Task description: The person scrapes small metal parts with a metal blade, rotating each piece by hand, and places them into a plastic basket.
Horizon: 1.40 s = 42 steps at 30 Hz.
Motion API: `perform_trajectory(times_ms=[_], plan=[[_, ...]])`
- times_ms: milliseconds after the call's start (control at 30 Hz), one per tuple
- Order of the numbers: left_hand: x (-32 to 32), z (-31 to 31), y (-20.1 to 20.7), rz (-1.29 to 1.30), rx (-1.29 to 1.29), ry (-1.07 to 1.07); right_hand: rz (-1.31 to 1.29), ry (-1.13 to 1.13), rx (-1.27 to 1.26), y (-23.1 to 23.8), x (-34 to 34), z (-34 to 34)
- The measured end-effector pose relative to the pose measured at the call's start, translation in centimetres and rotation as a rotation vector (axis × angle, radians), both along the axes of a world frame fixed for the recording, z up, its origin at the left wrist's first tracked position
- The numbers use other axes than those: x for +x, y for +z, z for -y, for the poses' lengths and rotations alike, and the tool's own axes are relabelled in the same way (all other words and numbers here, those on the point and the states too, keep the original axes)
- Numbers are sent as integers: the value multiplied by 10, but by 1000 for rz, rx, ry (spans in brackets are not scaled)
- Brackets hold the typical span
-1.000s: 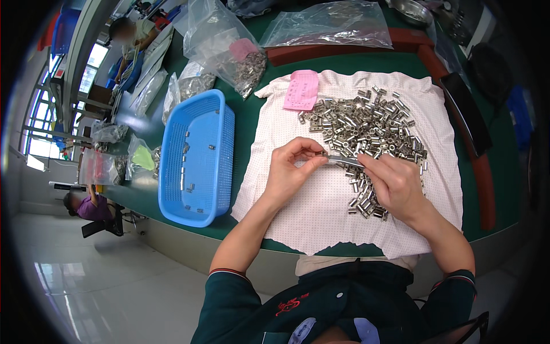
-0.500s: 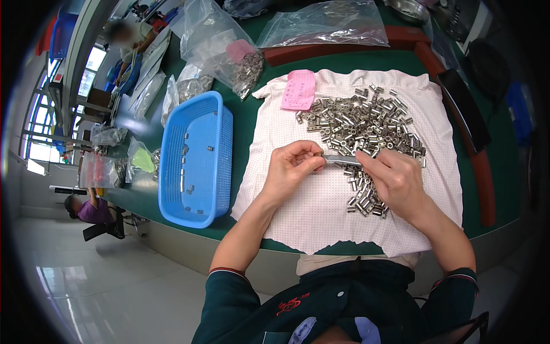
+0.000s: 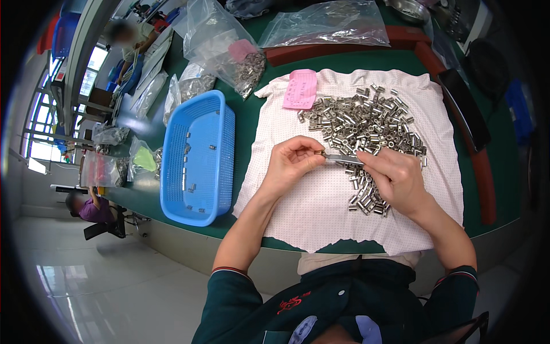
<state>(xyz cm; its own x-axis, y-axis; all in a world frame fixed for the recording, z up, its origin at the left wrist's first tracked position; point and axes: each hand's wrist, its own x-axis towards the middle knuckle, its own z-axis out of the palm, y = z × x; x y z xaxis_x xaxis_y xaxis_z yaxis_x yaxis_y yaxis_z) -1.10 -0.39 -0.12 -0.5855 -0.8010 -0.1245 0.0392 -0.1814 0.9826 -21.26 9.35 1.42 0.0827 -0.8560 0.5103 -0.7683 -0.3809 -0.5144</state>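
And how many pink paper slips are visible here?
2 clearly: one slip on the cloth, another in a clear bag above-left. A reddish patch in a far-left bag is unclear; others may hide.

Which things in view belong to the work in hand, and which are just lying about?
Likely in use: small metal part in the left hand; slim metal tool in the right hand; metal pile; pale cloth; blue basket.

Apparently lying about: flat clear bag; metal bowl.

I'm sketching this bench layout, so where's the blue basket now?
In the head view, the blue basket sits on the green table, just left of the pale cloth and the left hand.
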Motion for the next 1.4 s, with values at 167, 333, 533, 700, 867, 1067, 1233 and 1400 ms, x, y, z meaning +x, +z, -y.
perform_trajectory(times_ms=[167, 333, 533, 700, 867, 1067, 1233, 1400], plan=[[1, 0, 1, -11, -38, 28, 231, 23, 119, 0, 1, 0], [1, 0, 3, 35, -5, 18, 203, 25, 110, -3, 0, 0], [2, 2, 1, 10, 101, -13, 20, 3, 28, -6, -2, 1], [4, 3, 0, -60, 187, -46, -106, -13, -53, -8, -2, 2], [5, 5, -1, -114, 253, -81, -176, -30, -146, -5, 0, 2], [4, 3, -4, -142, 189, -32, 168, 27, 78, -6, 1, 0], [4, 2, -2, -169, 177, -9, 250, 27, 151, -1, 3, -1], [3, 2, -5, -192, 219, -29, 192, 16, 114, -3, 2, 0]])
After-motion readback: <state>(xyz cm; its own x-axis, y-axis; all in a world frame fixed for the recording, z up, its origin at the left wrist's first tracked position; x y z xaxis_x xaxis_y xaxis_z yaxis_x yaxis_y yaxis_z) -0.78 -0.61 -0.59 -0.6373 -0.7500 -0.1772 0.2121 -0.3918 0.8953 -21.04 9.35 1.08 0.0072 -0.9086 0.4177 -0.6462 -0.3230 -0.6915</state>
